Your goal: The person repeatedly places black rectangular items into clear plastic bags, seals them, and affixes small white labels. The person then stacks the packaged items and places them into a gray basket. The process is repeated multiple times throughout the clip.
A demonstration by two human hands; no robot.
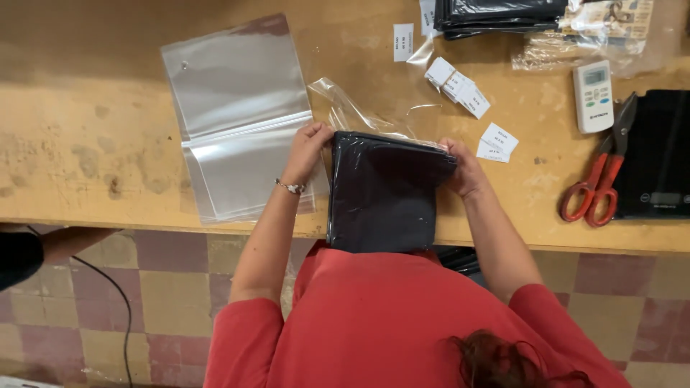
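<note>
A folded black garment [384, 194] sits inside a clear plastic bag [352, 111] at the near edge of the wooden table [86, 144]. My left hand [309, 147] grips the bag's top left corner beside the garment. My right hand [463, 169] grips the top right corner. The bag's open flap sticks up crumpled beyond the garment. A bracelet sits on my left wrist.
A stack of clear flat bags [237, 115] lies left of my hands. White paper tags [460, 90] are scattered behind. Red-handled scissors [600, 179], a white remote [594, 95], a black scale [658, 154] and packed black garments [496, 14] are at right. Someone's arm [65, 241] shows at left.
</note>
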